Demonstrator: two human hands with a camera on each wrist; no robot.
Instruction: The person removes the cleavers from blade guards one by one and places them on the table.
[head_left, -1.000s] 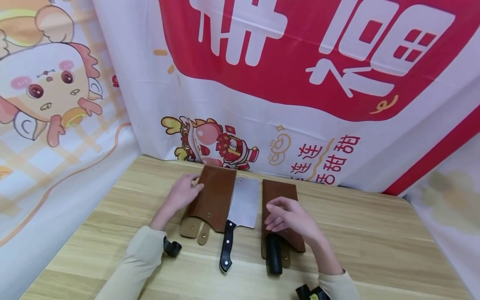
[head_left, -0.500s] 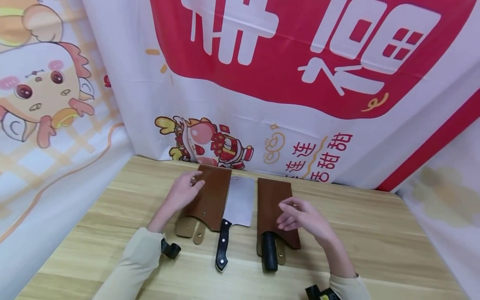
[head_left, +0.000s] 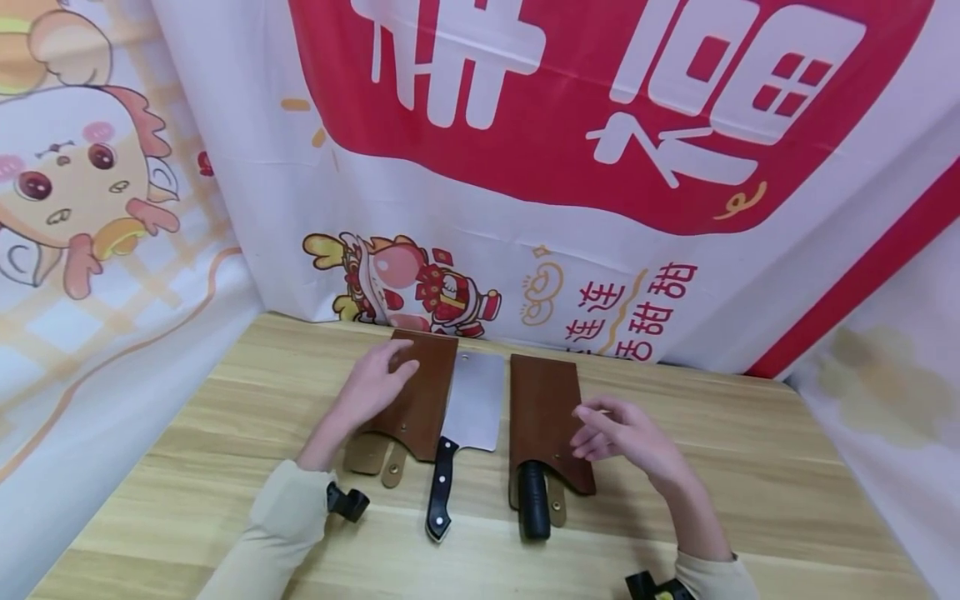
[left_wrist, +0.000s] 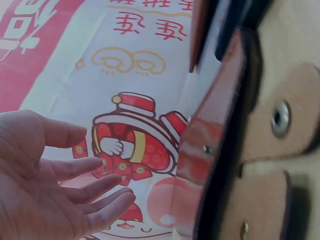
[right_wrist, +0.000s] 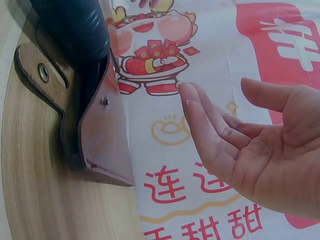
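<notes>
A brown leather knife sheath (head_left: 426, 396) lies on the left, its two tan snap straps (head_left: 393, 464) loose at the near end. Beside it rests a bare cleaver (head_left: 476, 404) with a black riveted handle toward me. Further right, a second brown sheath (head_left: 543, 400) has a black ribbed handle (head_left: 534, 500) sticking out of its mouth; whatever blade it has is hidden. My left hand (head_left: 375, 385) hovers over the left sheath's outer edge, fingers relaxed and holding nothing. Close by the right sheath's right edge is my right hand (head_left: 626, 433), loosely bent and holding nothing.
Everything lies on a light wood-grain table (head_left: 720, 467). A printed white and red cloth (head_left: 480, 183) hangs along its back edge, and more cloth covers both sides. Black wrist cameras (head_left: 348, 502) are strapped near both sleeves.
My right hand has drawn back rightward from over the right sheath to beside its edge. The left hand stays near the left sheath. The head view has shifted slightly; the knives lie as before.
</notes>
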